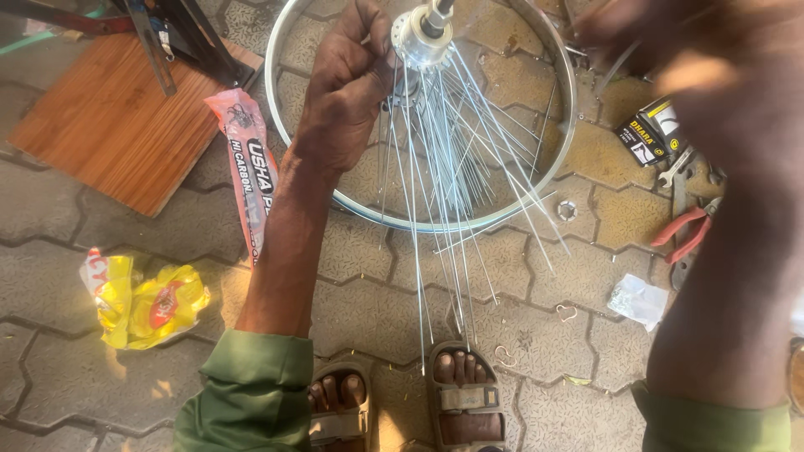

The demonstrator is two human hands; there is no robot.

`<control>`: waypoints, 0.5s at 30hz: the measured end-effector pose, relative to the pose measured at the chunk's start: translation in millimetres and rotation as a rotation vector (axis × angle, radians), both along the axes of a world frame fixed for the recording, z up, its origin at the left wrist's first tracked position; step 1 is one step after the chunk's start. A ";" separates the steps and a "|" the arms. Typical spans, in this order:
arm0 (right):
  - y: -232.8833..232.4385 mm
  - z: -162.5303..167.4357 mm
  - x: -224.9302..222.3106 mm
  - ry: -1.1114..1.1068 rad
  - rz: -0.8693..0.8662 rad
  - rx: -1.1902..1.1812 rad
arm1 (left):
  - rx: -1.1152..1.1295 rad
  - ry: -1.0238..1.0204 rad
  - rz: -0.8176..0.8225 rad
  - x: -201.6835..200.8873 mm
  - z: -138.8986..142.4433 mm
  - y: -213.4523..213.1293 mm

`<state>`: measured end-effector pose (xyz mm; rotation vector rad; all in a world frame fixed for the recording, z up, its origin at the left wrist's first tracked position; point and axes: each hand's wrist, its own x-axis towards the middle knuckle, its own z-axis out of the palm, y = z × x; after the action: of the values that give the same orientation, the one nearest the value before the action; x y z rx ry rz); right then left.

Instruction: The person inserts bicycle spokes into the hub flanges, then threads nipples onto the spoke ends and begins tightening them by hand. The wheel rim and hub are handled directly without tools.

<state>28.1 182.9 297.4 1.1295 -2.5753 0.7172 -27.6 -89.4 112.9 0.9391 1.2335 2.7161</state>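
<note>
the left hand reaches up to a silver wheel hub, its grip pinched narrow on the hub's flange at the left side, where the thin spokes start; which single spoke the fingertips hold cannot be told. the hub hangs above a bare metal rim that lies flat on the paved floor, and the spokes fan loosely down from it, many running out over the rim's near edge toward two sandalled feet. the right hand is raised close to the camera at the upper right, well apart from the hub and blurred, so whether its grip is wide or closed cannot be told. left of the rim lie a long pink packet, a wooden board and a crumpled yellow wrapper; to the right lie red-handled pliers, a small black and yellow box and a spanner.
</note>
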 end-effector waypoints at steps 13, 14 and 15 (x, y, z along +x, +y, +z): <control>4.7 -41.5 -13.8 -0.037 0.197 -0.542 | 0.003 0.003 0.008 -0.3 4.3 10.9; -1.3 -48.3 -17.8 -0.042 0.232 -0.599 | 0.002 -0.021 0.003 0.5 5.1 12.4; -6.6 -55.3 -16.4 -0.036 0.248 -0.628 | -0.001 -0.046 -0.002 1.4 6.2 12.9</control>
<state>11.7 176.3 242.1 1.2128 -2.0013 1.4761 -26.2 -76.5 119.1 0.8719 1.2252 2.7197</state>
